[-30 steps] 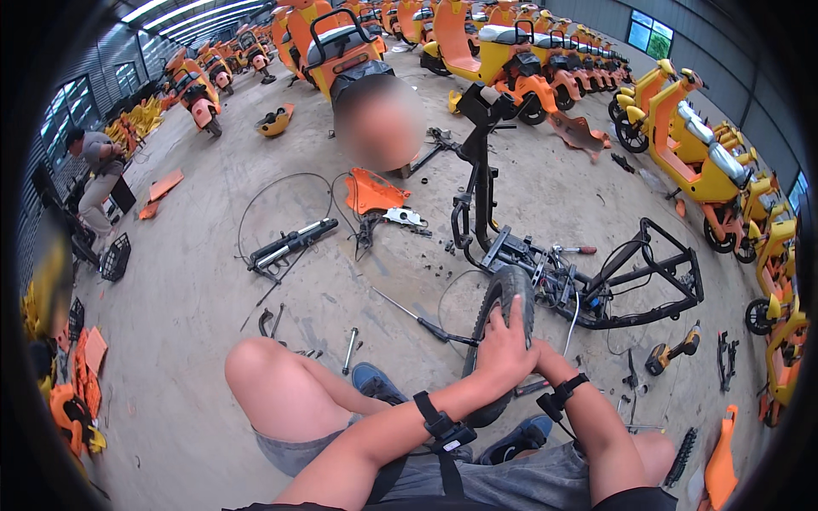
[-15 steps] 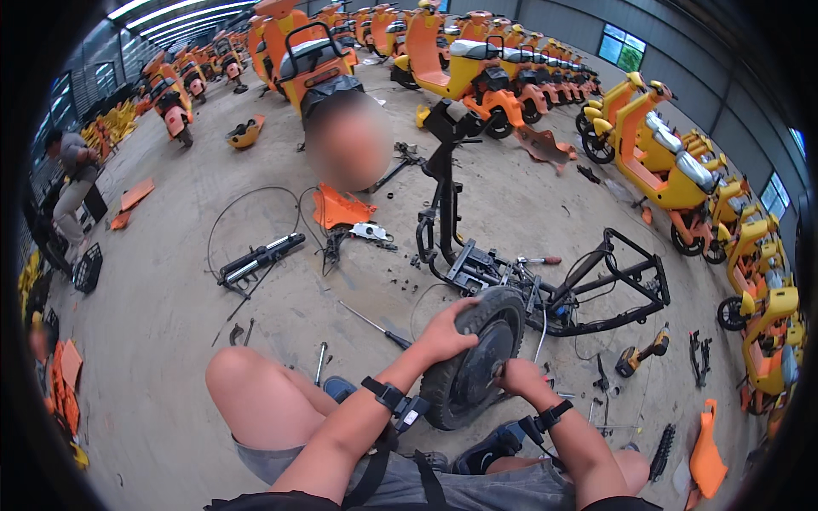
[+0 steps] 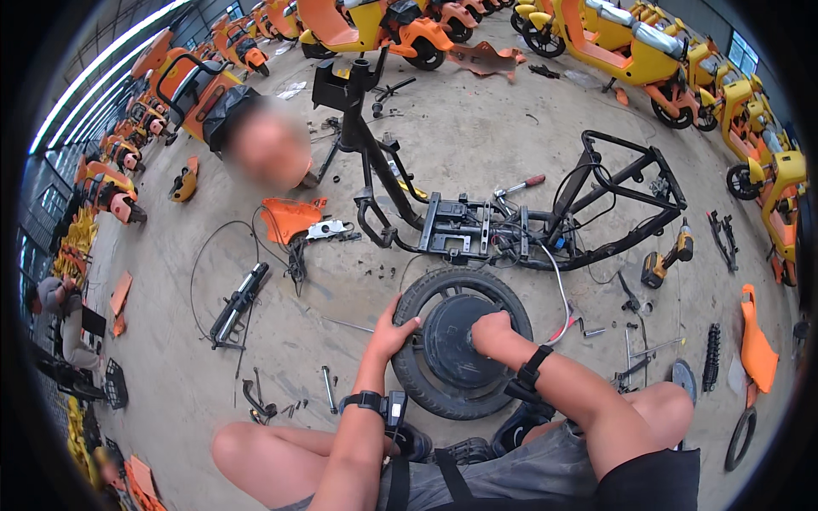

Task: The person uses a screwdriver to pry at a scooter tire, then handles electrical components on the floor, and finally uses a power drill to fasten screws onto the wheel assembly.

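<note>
Between my legs is a wheel (image 3: 445, 342) with a black tyre and a large round hub, its hub face tilted up towards me. My left hand (image 3: 390, 330) grips the tyre at its left side, thumb over the rim and fingers around the outside. My right hand (image 3: 494, 335) is a closed fist at the middle of the hub, and whatever its fingers hold is hidden. Just beyond the wheel lies a black scooter frame (image 3: 460, 228) with bare tubes and wiring. A pale cable (image 3: 561, 285) runs from the frame down beside the wheel.
To the right are a yellow and black cordless drill (image 3: 666, 255), a coil spring (image 3: 711, 358) and an orange panel (image 3: 757, 341). A ratchet (image 3: 521, 185) lies behind the frame. Fork parts (image 3: 240, 305) and an orange cover (image 3: 290, 220) are on the left. Parked scooters (image 3: 613, 47) line the back.
The wheel has tipped from nearly upright to a flatter tilt, its hub face turned up. Both hands stay on it. My view has shifted, so the frame now appears higher and further left.
</note>
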Tool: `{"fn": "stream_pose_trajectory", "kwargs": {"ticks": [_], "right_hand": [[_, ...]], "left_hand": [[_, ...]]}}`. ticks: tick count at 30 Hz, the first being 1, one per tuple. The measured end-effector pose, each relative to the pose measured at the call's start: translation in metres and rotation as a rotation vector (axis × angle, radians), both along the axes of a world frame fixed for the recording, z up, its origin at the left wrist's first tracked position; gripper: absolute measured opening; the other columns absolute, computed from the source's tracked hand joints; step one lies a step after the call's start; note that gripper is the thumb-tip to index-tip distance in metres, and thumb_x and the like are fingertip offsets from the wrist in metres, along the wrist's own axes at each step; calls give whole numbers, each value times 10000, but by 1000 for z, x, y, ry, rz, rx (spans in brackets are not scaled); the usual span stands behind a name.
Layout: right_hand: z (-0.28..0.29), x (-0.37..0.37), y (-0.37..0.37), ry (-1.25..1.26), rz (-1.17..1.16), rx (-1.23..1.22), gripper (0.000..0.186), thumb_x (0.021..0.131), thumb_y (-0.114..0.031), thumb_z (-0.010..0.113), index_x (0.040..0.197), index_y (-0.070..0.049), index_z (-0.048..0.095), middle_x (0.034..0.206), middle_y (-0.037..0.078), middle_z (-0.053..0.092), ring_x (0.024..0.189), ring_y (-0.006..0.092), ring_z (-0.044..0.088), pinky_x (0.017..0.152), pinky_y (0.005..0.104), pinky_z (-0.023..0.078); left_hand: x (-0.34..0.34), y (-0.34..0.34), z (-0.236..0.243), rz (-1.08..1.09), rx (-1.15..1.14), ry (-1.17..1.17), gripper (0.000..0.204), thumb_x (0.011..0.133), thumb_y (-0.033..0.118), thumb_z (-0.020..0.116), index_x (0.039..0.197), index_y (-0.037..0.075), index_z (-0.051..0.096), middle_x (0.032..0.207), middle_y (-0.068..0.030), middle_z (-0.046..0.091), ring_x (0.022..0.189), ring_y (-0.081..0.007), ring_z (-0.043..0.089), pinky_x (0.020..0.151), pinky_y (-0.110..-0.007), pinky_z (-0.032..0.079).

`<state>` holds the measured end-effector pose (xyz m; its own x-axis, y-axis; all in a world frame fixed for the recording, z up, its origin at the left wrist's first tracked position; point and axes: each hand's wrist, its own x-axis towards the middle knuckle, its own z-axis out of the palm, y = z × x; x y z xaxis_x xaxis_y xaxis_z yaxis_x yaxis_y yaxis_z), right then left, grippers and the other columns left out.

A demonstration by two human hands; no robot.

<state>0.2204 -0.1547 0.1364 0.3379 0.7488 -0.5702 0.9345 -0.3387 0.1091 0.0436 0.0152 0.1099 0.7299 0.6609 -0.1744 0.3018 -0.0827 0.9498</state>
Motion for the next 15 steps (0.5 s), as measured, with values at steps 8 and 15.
{"fn": "stream_pose_trajectory", "kwargs": {"ticks": [8,15], "right_hand": [[-4,15,20,68,35,-159,278,889,-176,628,1130,-139,762,1183,76,725,1043,285,704,726,516,542],[11,19,7,87,-141,-132,249,881,-176,608,1056,-127,779,1072,92,753,1001,258,726,718,379,571]], "left_hand": [[24,29,-3,-59,-85,58,771,806,119,762,1486,9,416,1321,-174,610,1185,-217,589,1034,-321,433],[84,47,0,-270,67,21,770,810,149,758,1504,109,426,1309,-179,633,1170,-242,617,1029,-340,448]]}}
